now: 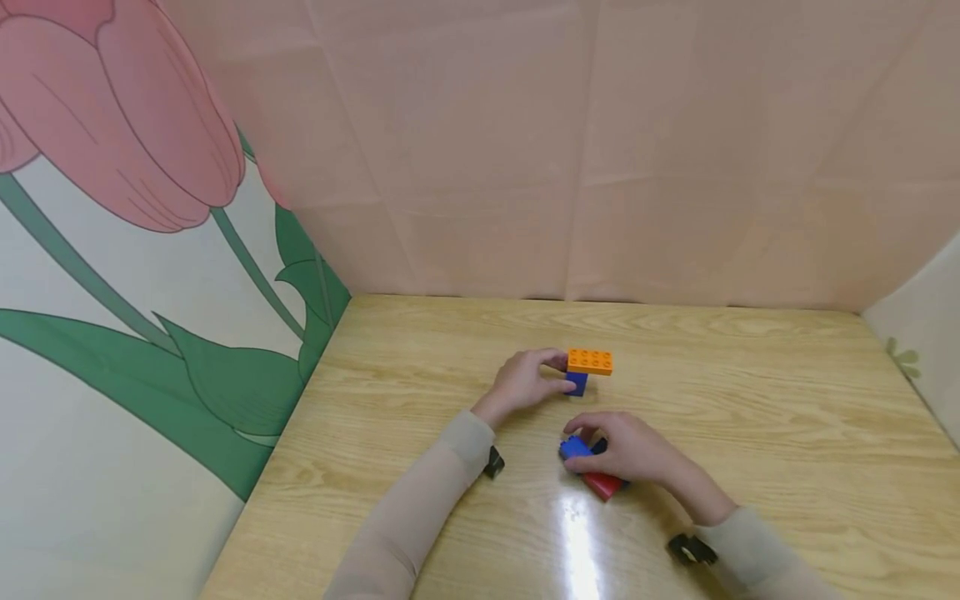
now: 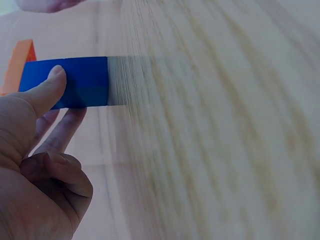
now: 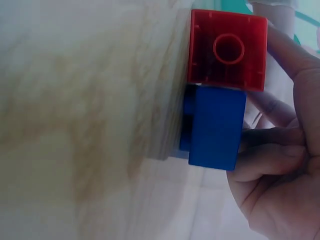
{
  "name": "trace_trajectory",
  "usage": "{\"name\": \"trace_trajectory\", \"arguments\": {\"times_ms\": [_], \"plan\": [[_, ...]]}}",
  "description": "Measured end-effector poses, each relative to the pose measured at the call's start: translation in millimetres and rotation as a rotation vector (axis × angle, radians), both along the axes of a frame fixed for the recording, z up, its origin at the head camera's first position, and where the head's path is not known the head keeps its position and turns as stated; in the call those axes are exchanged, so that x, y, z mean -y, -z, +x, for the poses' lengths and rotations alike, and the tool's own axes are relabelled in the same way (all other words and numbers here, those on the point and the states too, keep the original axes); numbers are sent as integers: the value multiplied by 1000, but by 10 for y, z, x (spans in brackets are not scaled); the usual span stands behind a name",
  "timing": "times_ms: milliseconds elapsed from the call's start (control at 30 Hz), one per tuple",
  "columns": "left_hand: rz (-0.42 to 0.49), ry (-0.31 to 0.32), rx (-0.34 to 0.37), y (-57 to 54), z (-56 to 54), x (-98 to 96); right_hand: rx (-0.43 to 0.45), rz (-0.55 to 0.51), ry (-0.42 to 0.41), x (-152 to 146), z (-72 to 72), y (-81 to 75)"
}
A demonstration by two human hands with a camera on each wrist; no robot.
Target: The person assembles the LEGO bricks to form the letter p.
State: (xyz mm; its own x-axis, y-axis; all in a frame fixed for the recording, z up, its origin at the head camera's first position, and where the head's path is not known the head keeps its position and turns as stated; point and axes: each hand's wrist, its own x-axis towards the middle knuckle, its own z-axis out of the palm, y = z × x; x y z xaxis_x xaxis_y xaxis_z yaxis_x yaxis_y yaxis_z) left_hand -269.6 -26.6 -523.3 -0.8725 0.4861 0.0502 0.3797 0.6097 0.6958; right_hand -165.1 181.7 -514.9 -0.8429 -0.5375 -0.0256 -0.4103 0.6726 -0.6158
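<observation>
My left hand [image 1: 521, 383] pinches an upright dark blue toy brick [image 2: 87, 82] between thumb and fingers, its lower end right at the wooden table. Across the top of that brick lies an orange studded brick [image 1: 592, 362], jutting out to the right. Nearer to me, my right hand [image 1: 636, 448] grips a group of bricks low over the table. In it are a blue studded brick [image 1: 574, 448] and a red brick [image 1: 602, 485]. The right wrist view shows the red brick's hollow underside, with a blue brick [image 3: 217, 127] directly beside it. Fingers hide part of the group.
The wooden table [image 1: 420, 350] runs back to a pinkish cloth wall [image 1: 465, 167]. A panel with a painted tulip [image 1: 165, 125] borders it on the left, and a pale panel [image 1: 926, 333] on the right. Dark wrist devices hang under both sleeves.
</observation>
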Motion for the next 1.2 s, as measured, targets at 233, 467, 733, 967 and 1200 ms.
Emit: {"name": "trace_trajectory", "arguments": {"times_ms": [233, 467, 733, 967, 1200], "plan": [[1, -4, -4, 27, -14, 2, -7, 27, 5, 45, 19, -4], [1, -7, 4, 22, -13, -7, -29, 11, -1, 42, 23, 21], [12, -23, 19, 6, -2, -12, -2, -41, -15, 17, 27, 1], [30, -12, 10, 23, -3, -10, 38, -95, 13, -15, 43, -28], [23, -1, -1, 26, -7, -6, -33, -178, 27, -58, 47, -112]]}}
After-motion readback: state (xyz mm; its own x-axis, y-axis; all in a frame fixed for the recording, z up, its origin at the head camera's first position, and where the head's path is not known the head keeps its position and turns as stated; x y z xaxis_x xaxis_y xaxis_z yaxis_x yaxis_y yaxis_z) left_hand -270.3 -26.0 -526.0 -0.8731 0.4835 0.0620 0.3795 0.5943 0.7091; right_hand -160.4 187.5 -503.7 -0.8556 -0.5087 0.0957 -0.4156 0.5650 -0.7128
